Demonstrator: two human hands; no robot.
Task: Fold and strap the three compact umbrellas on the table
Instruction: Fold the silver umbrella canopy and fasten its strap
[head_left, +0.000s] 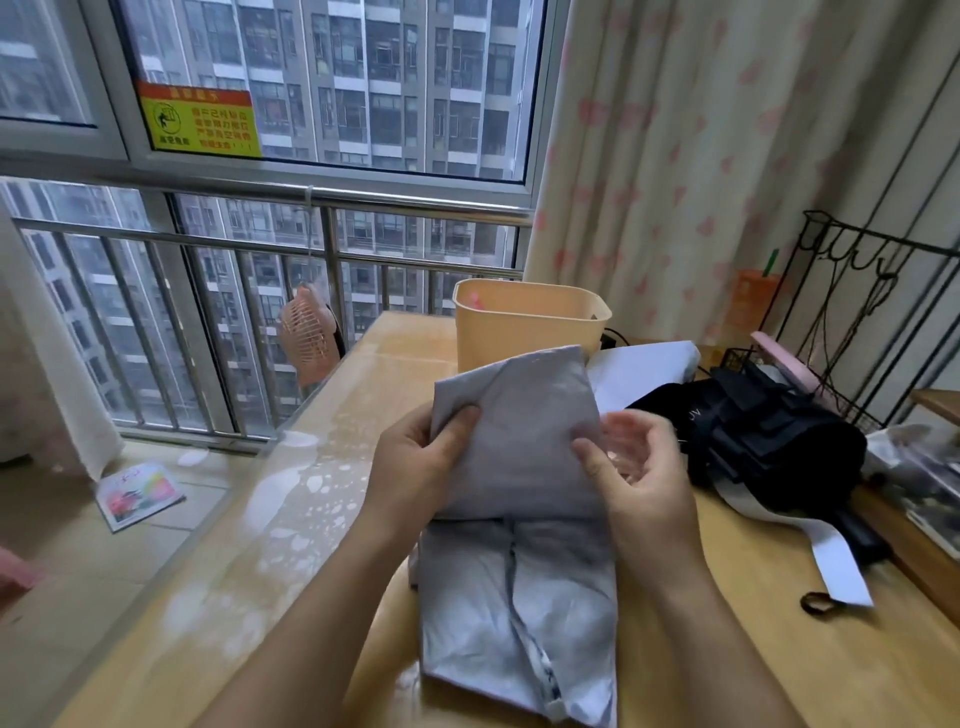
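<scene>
Centrally, one grey umbrella (511, 467) lies lengthwise on the wooden table (322, 519), canopy cloth flattened into folds, its far end lifted and doubled back toward the person. Two hands work it. Left hand (415, 470) grips the left edge of the raised flap, thumb pressed on top of the cloth, fingers hidden behind. Right hand (631, 470) sits at the flap's right edge, thumb touching the cloth, fingers loosely curled and motion-blurred; whether they actually pinch the fabric cannot be told.

Right of the grey umbrella: one black umbrella (769, 436), bundled, resting on the table, with a white strap (831, 556) trailing from under it toward the near edge. One small dark loop (820, 604) lies beside the strap's end.

Beyond the grey umbrella: one beige plastic bin (524, 325) and, just right of it, a white folded item (644, 369), possibly the third umbrella, not certain.

Far right of the grey umbrella: one black wire rack (852, 312).
</scene>
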